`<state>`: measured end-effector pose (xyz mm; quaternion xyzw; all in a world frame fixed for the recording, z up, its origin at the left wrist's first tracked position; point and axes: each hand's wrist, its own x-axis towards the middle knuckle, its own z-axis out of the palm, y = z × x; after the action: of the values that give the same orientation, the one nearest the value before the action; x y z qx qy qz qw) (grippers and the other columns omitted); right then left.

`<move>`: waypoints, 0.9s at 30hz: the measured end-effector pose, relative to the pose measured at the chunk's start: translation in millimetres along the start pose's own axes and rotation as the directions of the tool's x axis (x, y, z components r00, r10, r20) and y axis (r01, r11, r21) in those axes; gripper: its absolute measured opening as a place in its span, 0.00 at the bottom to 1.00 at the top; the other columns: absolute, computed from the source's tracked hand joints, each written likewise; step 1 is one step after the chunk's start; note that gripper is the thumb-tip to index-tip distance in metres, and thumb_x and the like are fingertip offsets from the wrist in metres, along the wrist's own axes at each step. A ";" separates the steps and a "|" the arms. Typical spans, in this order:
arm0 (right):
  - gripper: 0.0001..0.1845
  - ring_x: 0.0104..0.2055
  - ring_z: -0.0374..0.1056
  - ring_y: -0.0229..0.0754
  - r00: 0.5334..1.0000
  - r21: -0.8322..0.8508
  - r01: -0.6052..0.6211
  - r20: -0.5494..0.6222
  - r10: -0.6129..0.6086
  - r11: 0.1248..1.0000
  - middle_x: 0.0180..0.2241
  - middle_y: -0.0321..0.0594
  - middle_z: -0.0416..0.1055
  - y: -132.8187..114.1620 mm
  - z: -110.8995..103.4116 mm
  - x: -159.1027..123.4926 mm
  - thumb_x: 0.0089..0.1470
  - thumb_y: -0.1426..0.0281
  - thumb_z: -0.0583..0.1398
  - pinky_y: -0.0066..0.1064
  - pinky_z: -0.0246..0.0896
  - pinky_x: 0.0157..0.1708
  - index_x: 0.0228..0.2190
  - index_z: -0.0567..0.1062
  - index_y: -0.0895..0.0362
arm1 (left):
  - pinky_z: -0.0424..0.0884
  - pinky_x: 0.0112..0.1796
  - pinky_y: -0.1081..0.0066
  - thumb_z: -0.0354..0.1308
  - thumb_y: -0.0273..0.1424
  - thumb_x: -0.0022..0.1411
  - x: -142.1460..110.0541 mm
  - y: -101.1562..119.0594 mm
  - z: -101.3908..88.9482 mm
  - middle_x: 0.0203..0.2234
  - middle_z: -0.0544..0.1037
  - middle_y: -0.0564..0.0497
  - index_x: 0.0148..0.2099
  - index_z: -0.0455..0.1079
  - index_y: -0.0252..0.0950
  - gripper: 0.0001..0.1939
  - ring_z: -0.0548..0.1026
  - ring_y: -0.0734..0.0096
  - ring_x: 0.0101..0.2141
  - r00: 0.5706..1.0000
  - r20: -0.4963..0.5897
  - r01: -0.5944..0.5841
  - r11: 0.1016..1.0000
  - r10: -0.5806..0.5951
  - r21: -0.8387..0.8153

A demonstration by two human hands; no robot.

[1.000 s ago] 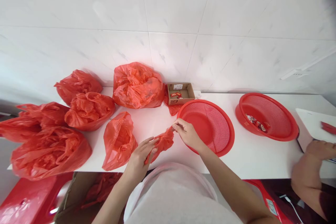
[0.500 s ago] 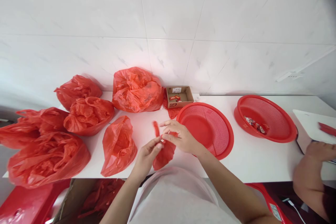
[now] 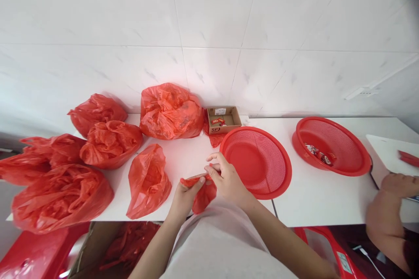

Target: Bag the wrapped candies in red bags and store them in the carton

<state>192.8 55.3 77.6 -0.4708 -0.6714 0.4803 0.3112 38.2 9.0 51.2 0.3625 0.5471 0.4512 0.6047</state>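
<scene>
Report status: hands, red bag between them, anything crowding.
Left hand pinching small red bag. Right hand at its top, grip unclear. Bag crumpled. Red basket close beside right hand.

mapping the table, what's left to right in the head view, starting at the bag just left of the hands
Open red bag, held red bag, first red basket, second red basket with small pieces, flat white object.

Red plastic bag in fingers

I count: red baskets, two; tabletop cardboard box, one; bulky red bags, at least six; held red plastic piece, one; wearer's hands, two; co-worker's hand, one.
</scene>
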 end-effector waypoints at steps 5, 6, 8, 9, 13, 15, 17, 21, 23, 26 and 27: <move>0.06 0.21 0.59 0.35 0.989 -0.095 -0.083 0.116 0.094 0.992 0.19 0.26 0.63 -6.2 -1.3 -9.3 0.61 0.69 0.53 0.26 0.52 0.25 0.40 0.67 0.51 | 0.72 0.44 0.63 0.64 0.35 0.56 2.1 0.0 -12.0 0.34 0.80 0.47 0.38 0.79 0.37 0.09 0.77 0.63 0.38 0.985 -0.007 -0.164 0.951 0.172 0.261; 0.06 0.23 0.61 0.35 0.984 -0.125 -0.078 0.153 0.097 0.989 0.21 0.27 0.65 -6.0 -2.5 -9.9 0.60 0.70 0.54 0.26 0.54 0.25 0.40 0.69 0.51 | 0.72 0.43 0.64 0.64 0.33 0.56 1.6 -1.2 -16.0 0.34 0.80 0.48 0.37 0.78 0.37 0.07 0.77 0.64 0.37 0.975 0.019 -0.214 0.920 0.220 0.329; 0.10 0.33 0.68 0.38 0.989 -0.166 0.003 0.149 0.023 0.986 0.32 0.33 0.72 -5.3 -4.3 -9.5 0.57 0.72 0.57 0.29 0.60 0.32 0.41 0.71 0.50 | 0.72 0.43 0.65 0.62 0.28 0.56 -0.2 -3.5 -23.0 0.34 0.79 0.49 0.37 0.77 0.39 0.05 0.76 0.66 0.37 0.947 0.091 -0.316 0.837 0.309 0.446; 0.14 0.40 0.69 0.40 0.990 -0.173 0.073 0.132 -0.051 0.982 0.39 0.36 0.74 -4.8 -4.4 -8.5 0.56 0.74 0.58 0.31 0.63 0.39 0.44 0.71 0.50 | 0.71 0.42 0.66 0.60 0.25 0.56 -1.2 -4.2 -25.7 0.34 0.78 0.49 0.37 0.76 0.39 0.06 0.76 0.67 0.37 0.932 0.127 -0.357 0.794 0.340 0.491; 0.22 0.51 0.68 0.41 0.961 -0.037 0.191 0.210 -0.179 0.981 0.48 0.39 0.73 2.5 1.3 -1.4 0.56 0.78 0.56 0.37 0.62 0.51 0.51 0.70 0.50 | 0.72 0.39 0.68 0.58 0.21 0.56 -3.1 -6.5 -31.8 0.32 0.77 0.49 0.35 0.73 0.39 0.08 0.76 0.67 0.38 0.878 0.233 -0.472 0.672 0.419 0.570; 0.19 0.45 0.71 0.39 0.963 0.068 0.072 0.254 -0.087 0.995 0.41 0.37 0.76 8.9 6.4 1.7 0.57 0.77 0.55 0.35 0.65 0.47 0.49 0.70 0.50 | 0.72 0.37 0.69 0.58 0.22 0.57 -2.9 -10.3 -32.6 0.33 0.77 0.49 0.34 0.70 0.38 0.05 0.76 0.67 0.37 0.869 0.226 -0.485 0.660 0.441 0.574; 0.17 0.41 0.73 0.38 0.966 0.130 -0.022 0.257 -0.012 0.991 0.37 0.36 0.77 14.2 11.4 2.8 0.57 0.75 0.57 0.33 0.66 0.44 0.48 0.70 0.51 | 0.72 0.34 0.72 0.57 0.23 0.58 -2.8 -16.1 -31.4 0.35 0.77 0.49 0.34 0.65 0.38 0.04 0.76 0.70 0.34 0.866 0.175 -0.477 0.666 0.469 0.573; 0.13 0.34 0.71 0.37 0.971 0.189 -0.122 0.227 0.078 0.974 0.30 0.32 0.74 18.9 19.7 0.9 0.55 0.74 0.59 0.32 0.65 0.41 0.43 0.72 0.53 | 0.70 0.32 0.74 0.54 0.24 0.62 -3.5 -26.6 -23.7 0.35 0.75 0.51 0.35 0.62 0.38 0.05 0.75 0.73 0.33 0.805 0.042 -0.487 0.618 0.592 0.618; 0.12 0.32 0.70 0.37 0.966 0.260 -0.188 0.222 0.131 0.947 0.27 0.32 0.72 21.4 22.7 0.9 0.56 0.71 0.60 0.31 0.64 0.38 0.43 0.73 0.55 | 0.71 0.34 0.73 0.53 0.24 0.63 -3.9 -28.7 -20.8 0.35 0.75 0.51 0.38 0.64 0.39 0.04 0.75 0.72 0.35 0.763 -0.010 -0.501 0.601 0.646 0.623; 0.11 0.35 0.71 0.37 0.944 0.394 -0.258 0.298 0.144 0.882 0.30 0.35 0.74 26.5 24.8 2.9 0.56 0.67 0.60 0.31 0.64 0.40 0.41 0.76 0.57 | 0.70 0.34 0.74 0.54 0.25 0.64 -4.3 -27.0 -21.7 0.34 0.74 0.52 0.41 0.66 0.39 0.05 0.74 0.73 0.34 0.732 -0.022 -0.521 0.580 0.681 0.626; 0.10 0.36 0.71 0.38 0.936 0.416 -0.267 0.326 0.132 0.869 0.32 0.37 0.75 27.4 24.7 3.4 0.57 0.67 0.60 0.31 0.64 0.42 0.38 0.77 0.57 | 0.70 0.34 0.74 0.55 0.25 0.64 -4.4 -25.1 -23.2 0.33 0.74 0.52 0.41 0.67 0.39 0.04 0.74 0.73 0.34 0.730 -0.009 -0.525 0.568 0.684 0.634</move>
<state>179.2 52.4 43.3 -0.3779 -0.5254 0.7167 0.2599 19.0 -4.8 26.1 0.6370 0.5721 0.4797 0.1917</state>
